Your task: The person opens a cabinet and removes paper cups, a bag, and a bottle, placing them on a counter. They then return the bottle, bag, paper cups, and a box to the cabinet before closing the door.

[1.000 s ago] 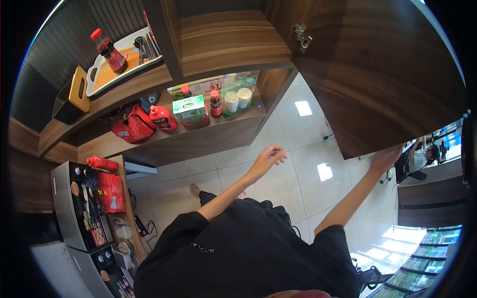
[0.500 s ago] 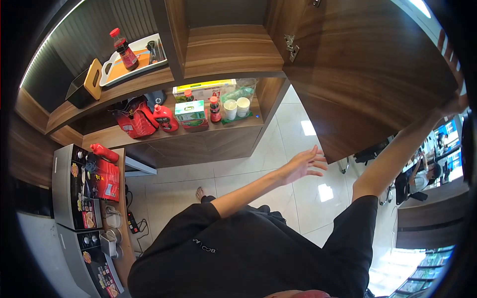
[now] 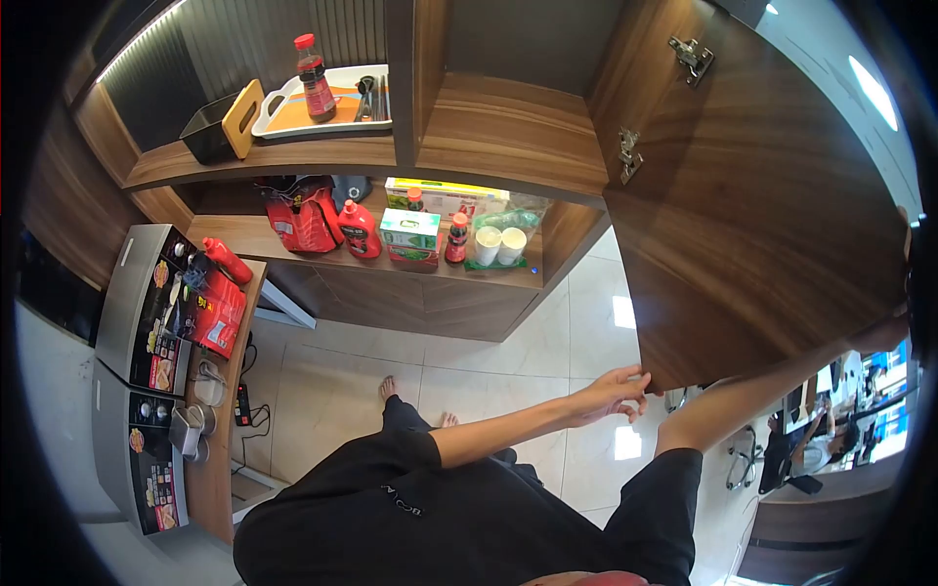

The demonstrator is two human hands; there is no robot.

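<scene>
The dark wood cabinet door [image 3: 772, 215] stands swung open on its metal hinges, with its lower corner toward me. My left hand [image 3: 614, 395] is at that corner, fingers loosely bent and apart, fingertips at or very near the door's edge. At the far right, my right hand [image 3: 884, 335] holds the door's outer edge, partly hidden in the dark rim of the view. The upper cabinet compartment [image 3: 513, 122] beside the hinges shows a bare wood shelf.
A white tray [image 3: 269, 125] with a sauce bottle [image 3: 315, 80] is on the upper left shelf. Below are a red bag [image 3: 305, 220], bottles, boxes and cups [image 3: 512, 244]. Appliances [image 3: 142, 293] stand at left. A person [image 3: 819, 454] sits in the background right.
The view has shifted, so the shelves appear farther right and the door lower. My left hand has come to the door's lower corner, its fingers more bent. My right hand stays at the outer edge.
</scene>
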